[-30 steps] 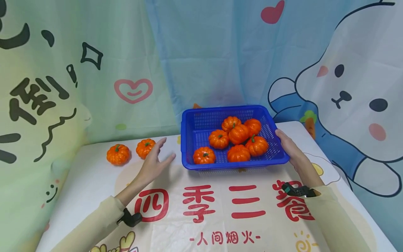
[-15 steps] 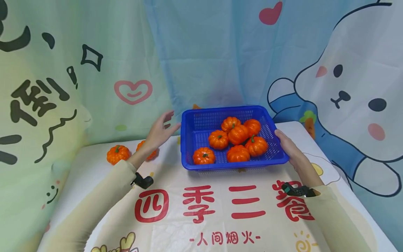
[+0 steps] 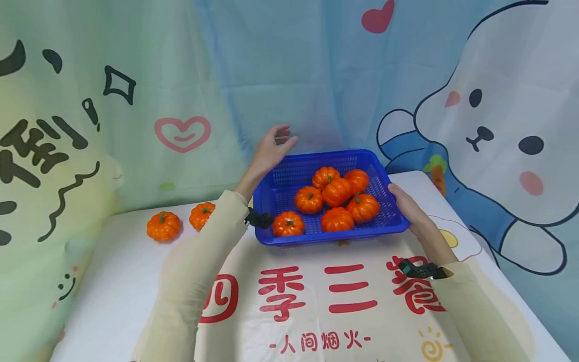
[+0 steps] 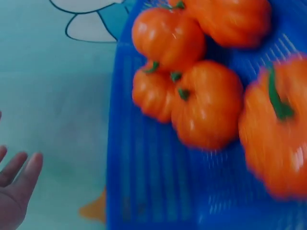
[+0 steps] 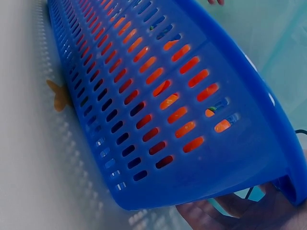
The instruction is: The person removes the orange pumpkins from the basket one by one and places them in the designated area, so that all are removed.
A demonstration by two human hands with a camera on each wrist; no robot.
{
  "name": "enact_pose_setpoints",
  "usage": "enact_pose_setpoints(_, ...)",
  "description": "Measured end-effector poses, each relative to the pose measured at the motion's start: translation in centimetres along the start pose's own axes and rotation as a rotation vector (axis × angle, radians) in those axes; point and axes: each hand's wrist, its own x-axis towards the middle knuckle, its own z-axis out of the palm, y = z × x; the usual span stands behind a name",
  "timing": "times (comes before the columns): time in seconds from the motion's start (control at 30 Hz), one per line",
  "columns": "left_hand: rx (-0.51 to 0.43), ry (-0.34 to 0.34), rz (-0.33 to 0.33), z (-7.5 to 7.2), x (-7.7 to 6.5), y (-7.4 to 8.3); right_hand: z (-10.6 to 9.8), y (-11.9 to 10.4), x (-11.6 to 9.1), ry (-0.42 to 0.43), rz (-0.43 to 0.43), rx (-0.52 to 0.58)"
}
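A blue plastic basket (image 3: 271,193) with slotted sides holds several small orange pumpkins (image 3: 336,192) with green stems. My right hand (image 3: 409,207) grips the basket's right end; in the right wrist view its fingers (image 5: 194,214) curl beneath the rim. My left hand (image 3: 271,150) is raised over the basket's back left corner, fingers loosely bent and holding nothing. In the left wrist view, that hand (image 4: 17,191) appears beyond the rim, apart from the basket, and the pumpkins are blurred.
Two more pumpkins lie on the table's left side, one (image 3: 164,226) farther left and another (image 3: 201,215) beside the left sleeve. A printed cloth (image 3: 294,296) covers the tabletop. A patterned curtain (image 3: 289,75) hangs close behind the basket.
My left hand has moved right and upward, from near the two loose pumpkins to over the basket's back left corner. My right hand stays at the basket's end. The head view has shifted slightly.
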Motion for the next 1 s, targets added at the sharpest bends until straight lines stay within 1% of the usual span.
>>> enact_pose_setpoints(0.03,-0.005,-0.018,-0.005,0.5,0.3,0.0,0.1,0.0,0.1,0.000,0.002,0.006)
enact_pose_setpoints(0.13,0.022,-0.092,-0.029,1.8,0.7,-0.7,0.3,0.0,0.3,-0.002,-0.003,0.026)
enact_pose_setpoints(0.23,0.094,-0.189,-0.038,2.8,1.0,-2.0,0.4,0.0,0.5,-0.003,-0.006,0.042)
enact_pose_setpoints(0.3,0.169,-0.276,-0.049,3.2,1.1,-2.9,0.4,0.1,0.5,0.001,-0.007,0.042)
enact_pose_setpoints(0.37,0.269,-0.387,-0.060,3.4,1.2,-3.6,0.3,0.1,0.4,0.007,-0.006,0.034)
enact_pose_setpoints(0.47,0.389,-0.565,-0.091,3.4,1.3,-4.0,0.2,0.2,0.2,0.014,-0.013,0.025)
enact_pose_setpoints(0.53,0.439,-0.663,-0.107,3.4,1.4,-4.1,0.1,0.1,0.2,0.016,-0.013,0.016)
enact_pose_setpoints(0.63,0.469,-0.766,-0.133,3.7,1.6,-4.5,0.1,0.1,0.3,0.016,-0.009,0.016)
enact_pose_setpoints(0.73,0.513,-0.834,-0.155,4.1,1.5,-5.1,0.1,0.2,0.4,0.014,0.000,0.020)
enact_pose_setpoints(0.8,0.533,-0.861,-0.167,4.3,1.5,-5.4,0.1,0.2,0.5,0.011,0.005,0.023)
enact_pose_setpoints(0.87,0.546,-0.871,-0.166,4.4,1.4,-5.7,0.0,0.3,0.5,0.009,0.007,0.026)
enact_pose_setpoints(1.0,0.523,-0.872,-0.159,4.5,1.1,-6.0,0.0,0.1,0.5,0.007,0.006,0.028)
